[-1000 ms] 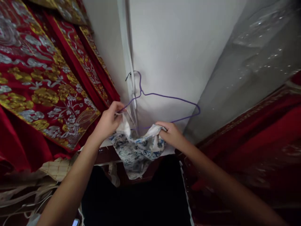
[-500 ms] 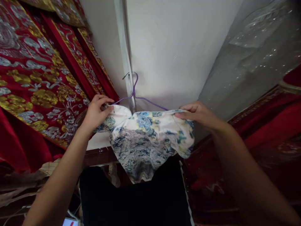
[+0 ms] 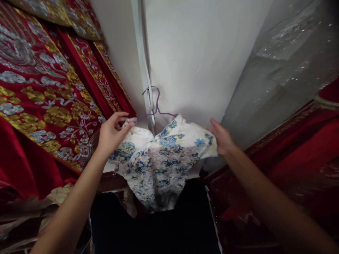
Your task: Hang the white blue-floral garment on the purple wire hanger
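A white top with blue and yellow flowers (image 3: 165, 160) hangs on a purple hanger (image 3: 158, 106), whose hook is at a narrow white strip. With thumb and fingers pinched, my left hand (image 3: 112, 132) holds the shoulder of the top at the hanger's left end. Beside the opposite sleeve is my right hand (image 3: 221, 137), its thumb raised and apart from the fingers; some of those fingers are hidden behind the sleeve. The lower part of the top hangs down towards my dark-clothed lap.
Red cloth with gold and silver embroidery (image 3: 53, 102) drapes along the left. Behind the hanger stands a pale panel (image 3: 196, 56). Clear plastic sheeting (image 3: 280, 70) covers the right side, with red fabric (image 3: 299, 165) below it.
My right hand has released the upper edge of the top and opened beside the sleeve. That shoulder now lies spread on the hanger, its collar raised. My left hand keeps its pinch.
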Available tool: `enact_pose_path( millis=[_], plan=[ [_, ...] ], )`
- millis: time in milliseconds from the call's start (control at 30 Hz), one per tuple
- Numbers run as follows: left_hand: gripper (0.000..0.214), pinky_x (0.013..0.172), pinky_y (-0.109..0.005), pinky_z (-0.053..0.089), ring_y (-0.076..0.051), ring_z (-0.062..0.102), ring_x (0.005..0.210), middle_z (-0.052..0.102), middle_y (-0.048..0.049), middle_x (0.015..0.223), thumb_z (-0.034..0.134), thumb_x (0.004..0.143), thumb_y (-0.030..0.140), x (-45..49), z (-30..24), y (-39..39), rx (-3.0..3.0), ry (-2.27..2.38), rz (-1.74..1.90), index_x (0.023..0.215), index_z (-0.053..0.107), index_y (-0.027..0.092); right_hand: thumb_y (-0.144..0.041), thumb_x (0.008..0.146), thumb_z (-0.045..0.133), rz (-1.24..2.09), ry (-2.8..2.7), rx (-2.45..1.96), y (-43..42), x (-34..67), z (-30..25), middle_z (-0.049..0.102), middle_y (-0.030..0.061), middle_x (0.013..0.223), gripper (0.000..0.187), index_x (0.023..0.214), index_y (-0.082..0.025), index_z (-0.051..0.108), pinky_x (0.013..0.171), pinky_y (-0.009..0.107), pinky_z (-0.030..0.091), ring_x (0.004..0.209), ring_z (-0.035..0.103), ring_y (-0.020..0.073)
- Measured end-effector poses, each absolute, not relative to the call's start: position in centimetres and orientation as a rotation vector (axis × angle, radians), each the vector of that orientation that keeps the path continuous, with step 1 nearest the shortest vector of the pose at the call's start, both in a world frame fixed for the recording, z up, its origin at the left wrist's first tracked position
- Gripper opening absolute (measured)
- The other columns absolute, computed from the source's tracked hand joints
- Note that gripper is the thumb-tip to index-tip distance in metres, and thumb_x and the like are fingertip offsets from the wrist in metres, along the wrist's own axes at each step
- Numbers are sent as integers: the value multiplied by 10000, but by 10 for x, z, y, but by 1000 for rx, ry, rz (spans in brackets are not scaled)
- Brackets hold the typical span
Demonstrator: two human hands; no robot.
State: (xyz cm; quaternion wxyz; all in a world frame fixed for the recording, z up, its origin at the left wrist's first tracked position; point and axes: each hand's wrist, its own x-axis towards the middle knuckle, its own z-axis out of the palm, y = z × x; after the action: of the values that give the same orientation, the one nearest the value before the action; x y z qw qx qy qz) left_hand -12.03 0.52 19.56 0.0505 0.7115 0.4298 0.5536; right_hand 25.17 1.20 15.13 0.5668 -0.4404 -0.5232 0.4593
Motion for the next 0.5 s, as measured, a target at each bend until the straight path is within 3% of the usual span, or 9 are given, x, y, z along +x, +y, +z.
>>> enact_pose_path(
  millis=[67, 133, 300, 433, 500],
  plan=[
    [332, 701, -242, 439, -166, 627, 824, 716, -46, 988, 712, 822, 334, -113, 210, 8, 2305, 1323, 1612, 1132, 691, 214, -344, 746, 693, 1212, -1120, -990, -2, 259, 162, 741, 129, 782, 211, 837, -161, 745, 574, 316, 496, 571, 656, 198],
    [277, 763, -266, 443, -188, 634, 879, 717, -47, 984, 678, 849, 329, -103, 227, 13, 2476, 1338, 1519, 1097, 706, 208, -257, 705, 739, 1186, -1041, -967, -12, 262, 170, 746, 124, 807, 206, 888, -162, 743, 569, 292, 488, 554, 645, 175],
    [186, 737, -293, 433, -195, 611, 792, 687, -50, 855, 590, 901, 281, -68, 252, 26, 2821, 1304, 1350, 1004, 696, 168, -261, 691, 764, 1087, -830, -1012, -44, 263, 172, 717, 74, 771, 249, 918, -167, 722, 505, 238, 482, 539, 623, 156],
    [169, 703, -294, 436, -189, 600, 771, 659, -57, 829, 538, 943, 291, -56, 232, 18, 2875, 1140, 1446, 935, 660, 174, -327, 689, 811, 1286, -975, -885, -103, 250, 165, 611, -9, 656, 305, 945, -240, 670, 428, 184, 420, 482, 562, 116],
    [243, 683, -287, 443, -174, 601, 732, 651, -52, 798, 471, 984, 320, -58, 211, 5, 2823, 1005, 1575, 909, 654, 180, -438, 739, 784, 1528, -1241, -748, -133, 233, 163, 671, 38, 851, 369, 1036, -266, 647, 571, 234, 512, 687, 663, 171]
  ],
)
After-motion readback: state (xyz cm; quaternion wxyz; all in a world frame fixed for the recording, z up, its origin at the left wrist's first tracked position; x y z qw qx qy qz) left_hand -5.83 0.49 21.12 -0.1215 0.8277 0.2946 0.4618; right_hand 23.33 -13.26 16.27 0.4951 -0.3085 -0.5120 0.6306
